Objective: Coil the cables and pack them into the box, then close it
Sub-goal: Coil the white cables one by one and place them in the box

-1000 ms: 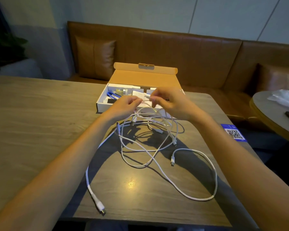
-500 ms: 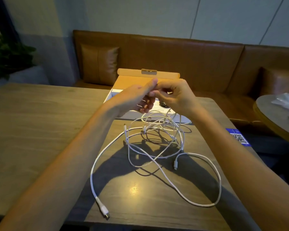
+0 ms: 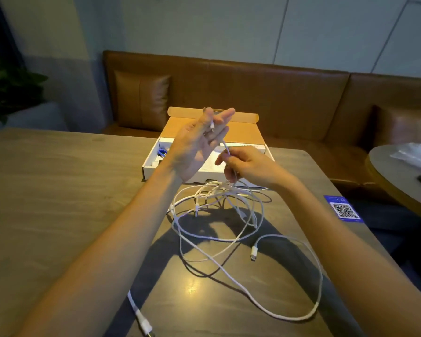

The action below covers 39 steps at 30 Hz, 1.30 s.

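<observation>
My left hand (image 3: 199,147) is raised in the middle of the frame, palm turned towards me and fingers nearly straight, with the plug end of a white cable (image 3: 225,145) nipped between them near the tips. That cable runs down and to the right into my right hand (image 3: 247,166), which sits just below and right of the left one, its fingers curled round the strand and grasping it. From there the line drops into the loose cables (image 3: 229,242) heaped on the table (image 3: 58,190) at centre frame – a tangle of white loops crossing one another, none of them coiled. One wide loop sweeps out towards the lower right, a connector (image 3: 254,252) lies right of centre inside it, and a larger plug (image 3: 144,325) points off the bottom edge. The box (image 3: 153,166) stands open behind my hands, above centre, its brown lid (image 3: 243,132) tipped back towards the sofa (image 3: 265,93); something blue (image 3: 162,152) shows in its left end, and my hands hide most of the inside. At the right of the frame a blue QR sticker (image 3: 344,210) is stuck flat on the table – well apart from the cables.
</observation>
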### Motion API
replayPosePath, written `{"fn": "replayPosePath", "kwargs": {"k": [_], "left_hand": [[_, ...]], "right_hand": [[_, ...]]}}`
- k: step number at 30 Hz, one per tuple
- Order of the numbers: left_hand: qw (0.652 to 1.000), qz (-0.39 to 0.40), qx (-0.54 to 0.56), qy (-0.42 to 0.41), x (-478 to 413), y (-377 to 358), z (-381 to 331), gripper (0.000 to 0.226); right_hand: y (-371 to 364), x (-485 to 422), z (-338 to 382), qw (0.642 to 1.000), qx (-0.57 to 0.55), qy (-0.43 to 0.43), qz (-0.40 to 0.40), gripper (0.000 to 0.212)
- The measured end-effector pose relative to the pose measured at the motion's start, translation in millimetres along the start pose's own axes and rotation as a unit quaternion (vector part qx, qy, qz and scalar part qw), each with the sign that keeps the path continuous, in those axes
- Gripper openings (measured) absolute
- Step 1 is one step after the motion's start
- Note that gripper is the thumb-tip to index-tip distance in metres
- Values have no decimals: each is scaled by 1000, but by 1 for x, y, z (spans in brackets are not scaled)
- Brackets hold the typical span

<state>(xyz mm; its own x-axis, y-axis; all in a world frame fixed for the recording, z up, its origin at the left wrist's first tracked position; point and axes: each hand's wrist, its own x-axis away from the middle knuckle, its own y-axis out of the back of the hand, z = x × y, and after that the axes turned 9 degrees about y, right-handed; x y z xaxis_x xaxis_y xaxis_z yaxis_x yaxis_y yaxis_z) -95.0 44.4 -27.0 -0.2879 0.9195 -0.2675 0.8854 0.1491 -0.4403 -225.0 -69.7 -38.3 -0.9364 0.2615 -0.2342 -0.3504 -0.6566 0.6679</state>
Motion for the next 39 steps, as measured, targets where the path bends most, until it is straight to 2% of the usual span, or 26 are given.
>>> {"fn": "replayPosePath", "kwargs": {"k": [2, 4, 5, 9, 13, 15, 18, 20, 23, 25, 28, 30, 32, 34, 36, 39], "left_hand": [[982, -70, -170, -46, -4, 3, 9, 30], [931, -121, -334, -82, -8, 6, 19, 25], [909, -136, -382, -95, -11, 9, 23, 26], [852, -177, -465, -161, -20, 16, 25, 30], [744, -179, -607, -212, -26, 38, 15, 17], [731, -156, -641, -174, -25, 46, 15, 17], [728, -109, -668, -112, -22, 48, 21, 24], [763, -92, -637, -67, -22, 43, 16, 29], [841, -42, -532, 89, -22, 39, -4, 38], [895, 25, -408, 178, -19, 40, -11, 38], [957, 95, -171, 214, -15, 49, -8, 33], [965, 132, -24, 226, -16, 52, -3, 34], [952, 166, 115, 230, -18, 47, 2, 31], [944, 158, 218, 191, -20, 36, 8, 22], [955, 90, 251, 130, -23, 27, 13, 17], [981, 6, 189, 36, -26, 26, 16, 22]], "right_hand": [[0, -2, 0, 999, 46, -14, 13, 21], [1, -5, 1, 996, 88, -30, 13, 18], [1, -7, 1, 994, 100, -43, 3, 19], [-1, -10, 6, 994, 62, -93, -7, 22], [1, -8, 2, 993, -15, -111, -35, 21], [7, -5, -2, 994, -37, -94, -44, 19], [13, -4, -2, 998, 11, -14, -62, 17], [15, -9, -4, 991, 64, 52, -107, 17], [18, -17, -6, 980, 68, 90, -163, 11], [18, -19, -6, 976, 48, 88, -195, 8], [12, -24, -9, 964, 38, 116, -236, 12], [6, -28, -14, 960, 33, 132, -246, 13], [-1, -32, -20, 958, 46, 142, -247, 13], [-8, -36, -21, 959, 73, 150, -230, 10], [-13, -40, -20, 967, 80, 146, -191, 10], [-11, -44, -16, 988, 90, 72, -103, 16]]}}
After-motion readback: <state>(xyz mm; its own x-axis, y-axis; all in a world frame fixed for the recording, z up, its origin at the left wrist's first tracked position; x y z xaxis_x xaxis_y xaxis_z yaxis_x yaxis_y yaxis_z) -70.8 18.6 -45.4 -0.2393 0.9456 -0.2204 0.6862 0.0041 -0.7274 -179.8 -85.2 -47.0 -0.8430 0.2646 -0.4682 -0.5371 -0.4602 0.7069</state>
